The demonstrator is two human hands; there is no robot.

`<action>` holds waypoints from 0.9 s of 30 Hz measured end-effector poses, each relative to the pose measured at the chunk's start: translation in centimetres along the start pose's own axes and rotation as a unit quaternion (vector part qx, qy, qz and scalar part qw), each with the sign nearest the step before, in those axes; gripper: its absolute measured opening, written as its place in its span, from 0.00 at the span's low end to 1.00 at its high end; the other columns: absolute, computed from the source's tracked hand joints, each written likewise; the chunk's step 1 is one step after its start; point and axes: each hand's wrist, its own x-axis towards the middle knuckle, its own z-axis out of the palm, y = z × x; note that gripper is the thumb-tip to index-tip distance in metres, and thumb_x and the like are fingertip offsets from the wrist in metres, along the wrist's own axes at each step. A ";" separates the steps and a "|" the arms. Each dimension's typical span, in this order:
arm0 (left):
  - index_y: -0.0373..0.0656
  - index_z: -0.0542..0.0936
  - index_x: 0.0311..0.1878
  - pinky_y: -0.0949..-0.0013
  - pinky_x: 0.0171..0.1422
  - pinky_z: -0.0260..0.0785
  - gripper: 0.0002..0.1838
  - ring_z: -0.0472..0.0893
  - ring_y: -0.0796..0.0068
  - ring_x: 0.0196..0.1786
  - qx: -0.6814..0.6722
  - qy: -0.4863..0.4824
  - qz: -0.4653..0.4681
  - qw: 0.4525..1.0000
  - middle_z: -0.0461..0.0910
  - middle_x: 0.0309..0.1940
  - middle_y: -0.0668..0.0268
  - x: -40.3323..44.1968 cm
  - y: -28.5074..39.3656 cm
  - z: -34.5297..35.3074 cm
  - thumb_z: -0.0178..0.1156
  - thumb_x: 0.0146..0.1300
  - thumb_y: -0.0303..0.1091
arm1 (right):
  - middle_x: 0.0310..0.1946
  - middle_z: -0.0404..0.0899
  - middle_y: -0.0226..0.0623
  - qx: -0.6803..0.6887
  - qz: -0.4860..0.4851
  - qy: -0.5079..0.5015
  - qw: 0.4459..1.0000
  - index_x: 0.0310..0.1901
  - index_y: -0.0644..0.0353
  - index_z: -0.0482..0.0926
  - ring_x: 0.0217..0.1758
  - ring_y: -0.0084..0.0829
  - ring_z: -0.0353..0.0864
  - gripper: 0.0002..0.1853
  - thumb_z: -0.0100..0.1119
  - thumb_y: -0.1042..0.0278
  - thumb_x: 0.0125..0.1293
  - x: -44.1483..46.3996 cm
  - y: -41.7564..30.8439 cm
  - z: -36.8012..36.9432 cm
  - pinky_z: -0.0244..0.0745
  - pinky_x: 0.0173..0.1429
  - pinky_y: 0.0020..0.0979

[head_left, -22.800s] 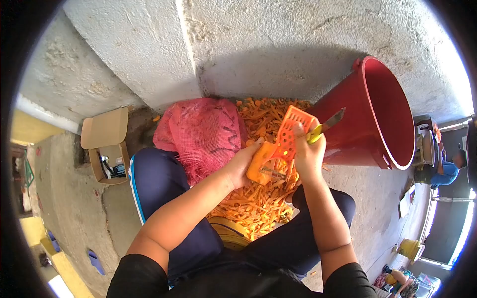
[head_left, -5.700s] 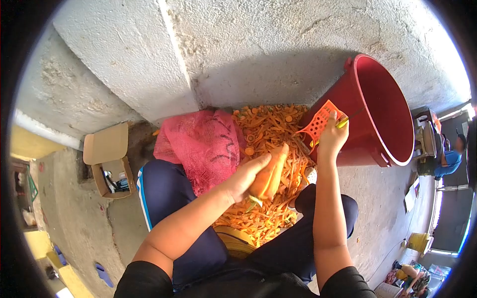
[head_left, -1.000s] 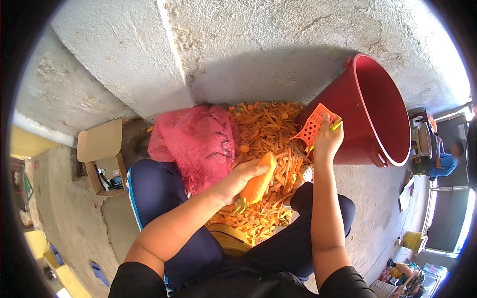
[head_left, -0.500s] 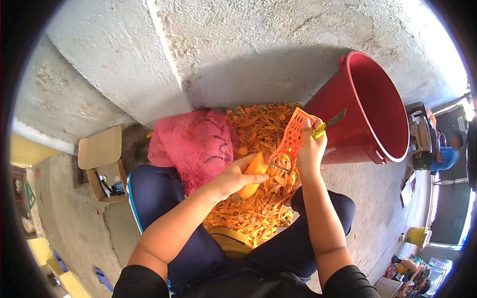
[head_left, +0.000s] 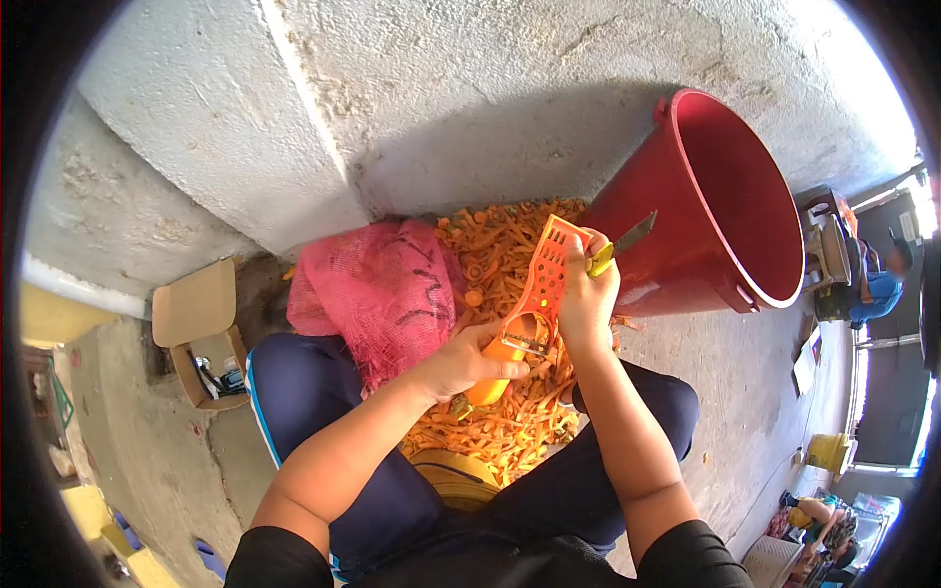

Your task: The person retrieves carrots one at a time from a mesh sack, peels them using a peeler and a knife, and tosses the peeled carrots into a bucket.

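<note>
Orange peeler (head_left: 542, 282) and knife (head_left: 632, 235) sit in the right hand (head_left: 588, 299), its fingers curled round both. The left hand (head_left: 457, 368) pinches a carrot (head_left: 504, 350) under the peeler. Lots of peels (head_left: 520, 431) lie below already; this carrot seems not finished.

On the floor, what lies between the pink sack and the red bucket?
Orange peelings lie between sack and bucket, as the head view shows.

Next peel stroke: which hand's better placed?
Likely right: the right grip holds the orange peeler, working end at the carrot, plus a knife; the left grip holds the carrot.
</note>
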 end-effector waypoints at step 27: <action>0.37 0.67 0.49 0.73 0.46 0.64 0.25 0.70 0.79 0.41 0.384 0.202 0.189 0.881 0.71 0.37 0.67 0.7 0.4 -2.6 0.64 0.48 0.32 | 0.19 0.68 0.31 -0.302 0.003 -0.136 0.944 0.37 0.63 0.70 0.23 0.19 0.65 0.08 0.49 0.67 0.62 2.0 0.0 -3.4 0.63 0.29 0.24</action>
